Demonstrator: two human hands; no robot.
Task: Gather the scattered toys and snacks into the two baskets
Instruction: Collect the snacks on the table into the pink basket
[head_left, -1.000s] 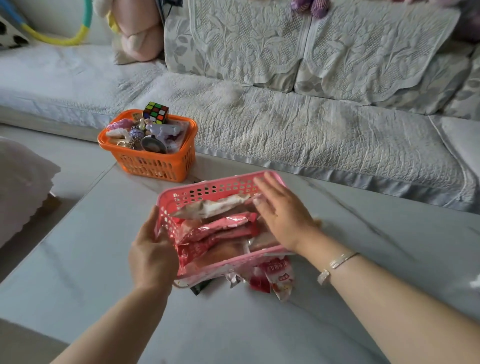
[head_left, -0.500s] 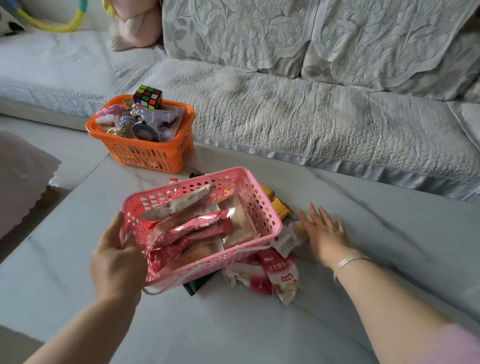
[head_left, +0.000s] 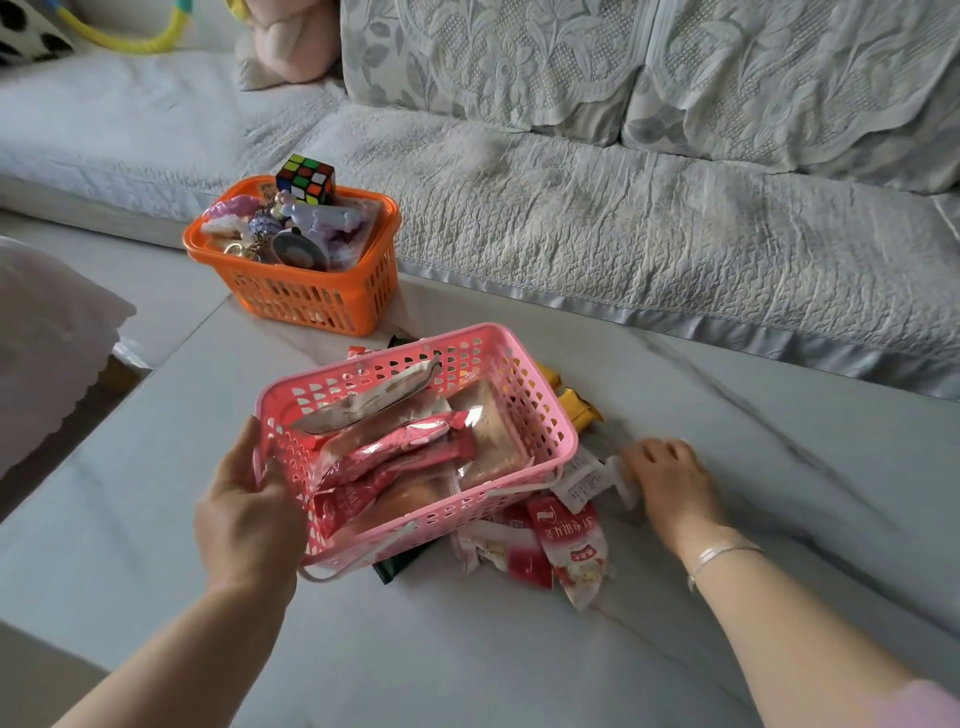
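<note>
Fingers (head_left: 655, 453) of right hand (head_left: 672, 483) curled on white packet (head_left: 589, 480) — beside pink basket (head_left: 545, 410).

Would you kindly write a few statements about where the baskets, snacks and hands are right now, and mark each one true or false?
1. The left hand grips the pink basket at its near left corner. True.
2. The Rubik's cube sits in the pink basket. False: it sits on top of the toys in the orange basket.
3. The right hand holds a white snack packet on the table. True.
4. All the snacks are inside a basket. False: red packets and gold-wrapped bars lie on the table beside the pink basket.
5. The orange basket stands on the sofa. False: it stands at the table's far corner.
</note>
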